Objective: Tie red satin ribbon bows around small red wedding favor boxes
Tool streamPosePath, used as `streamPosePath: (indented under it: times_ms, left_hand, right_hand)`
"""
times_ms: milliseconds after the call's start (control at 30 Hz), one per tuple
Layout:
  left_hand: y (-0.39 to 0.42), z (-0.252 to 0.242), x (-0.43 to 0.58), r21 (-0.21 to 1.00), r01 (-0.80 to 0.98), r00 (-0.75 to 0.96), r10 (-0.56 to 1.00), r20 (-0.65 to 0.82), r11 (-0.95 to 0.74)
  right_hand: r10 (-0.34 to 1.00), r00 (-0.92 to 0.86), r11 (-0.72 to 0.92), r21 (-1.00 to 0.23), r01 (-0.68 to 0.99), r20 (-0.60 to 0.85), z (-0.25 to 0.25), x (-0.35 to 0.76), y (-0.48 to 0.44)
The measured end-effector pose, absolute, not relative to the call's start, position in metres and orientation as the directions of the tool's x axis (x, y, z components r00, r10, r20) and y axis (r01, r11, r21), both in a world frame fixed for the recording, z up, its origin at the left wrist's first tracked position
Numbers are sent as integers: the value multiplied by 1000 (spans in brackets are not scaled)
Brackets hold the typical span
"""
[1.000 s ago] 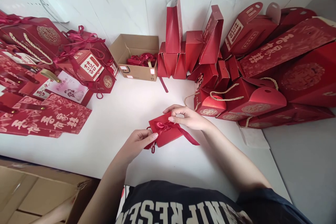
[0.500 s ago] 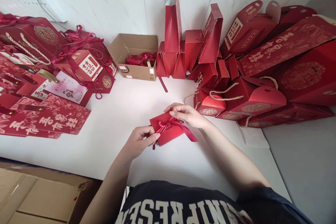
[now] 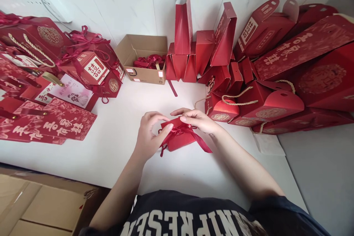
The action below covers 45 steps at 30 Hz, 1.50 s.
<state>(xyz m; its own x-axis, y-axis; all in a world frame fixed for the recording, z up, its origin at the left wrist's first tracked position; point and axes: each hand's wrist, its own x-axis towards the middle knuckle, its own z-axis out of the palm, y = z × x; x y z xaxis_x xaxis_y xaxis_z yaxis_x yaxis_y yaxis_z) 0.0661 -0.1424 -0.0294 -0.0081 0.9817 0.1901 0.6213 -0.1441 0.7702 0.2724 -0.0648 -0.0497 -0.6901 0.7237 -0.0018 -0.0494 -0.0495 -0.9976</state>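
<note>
My left hand is pinching the ribbon at its knot. My right hand's fingers are pinching a loop from the other side. The small red box is resting on the tabletop between my hands. I'm judging the knot made and the bow not yet shaped, with one tail trailing loose. Bare tabletop is lying open around me. Stacked red boxes are crowding the right and red bags the left, the front edge near my body.
</note>
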Motion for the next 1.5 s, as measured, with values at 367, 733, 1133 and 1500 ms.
streamPosePath:
  times_ms: [367,733,1133,1500]
  left_hand:
    - [-131,-46,88,738,641,89,976,201,-211]
    - [-127,-54,85,779,599,110,983,146,-183]
    - [-120,-15,49,825,469,439,894,94,-317]
    - [-103,-38,48,893,367,472,879,62,-260]
  right_hand:
    - [759,-651,-134,-980,-150,-5,-59,267,-63]
    - [779,-618,-343,-895,-284,-102,-76,258,-65]
    - [932,-362,115,-971,210,32,-45,295,-88]
    - [886,-449,306,-873,381,115,-45,307,-124]
